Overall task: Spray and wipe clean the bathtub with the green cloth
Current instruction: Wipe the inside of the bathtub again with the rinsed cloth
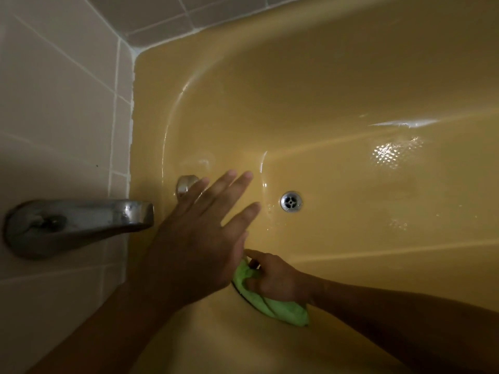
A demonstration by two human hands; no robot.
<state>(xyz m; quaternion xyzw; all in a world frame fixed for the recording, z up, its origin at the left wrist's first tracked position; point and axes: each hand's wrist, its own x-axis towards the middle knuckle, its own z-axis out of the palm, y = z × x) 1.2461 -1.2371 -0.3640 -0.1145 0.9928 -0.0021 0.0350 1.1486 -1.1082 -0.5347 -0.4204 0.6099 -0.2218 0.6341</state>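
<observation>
Green cloth (272, 300) bunched on the near wall of the yellow tub (351, 76), gripped by the right hand (275, 278) with curled fingers. Left hand (199, 238) flat, fingers straight and spread, over the tub end beside the drain (291, 201); spout (81, 222) and overflow cap (185, 184) to its left

one wide-angle view, worn on the person's head, looks steeply down into the yellow enamel bathtub (351, 76), close above one end. the round chrome drain (291, 201) sits just right of mid-frame, and the metal spout (81, 222) on the pale tiled wall (54, 103) is at the left edge. the left hand (199, 238) and right hand (275, 279) lie low in frame, near the lens.
</observation>
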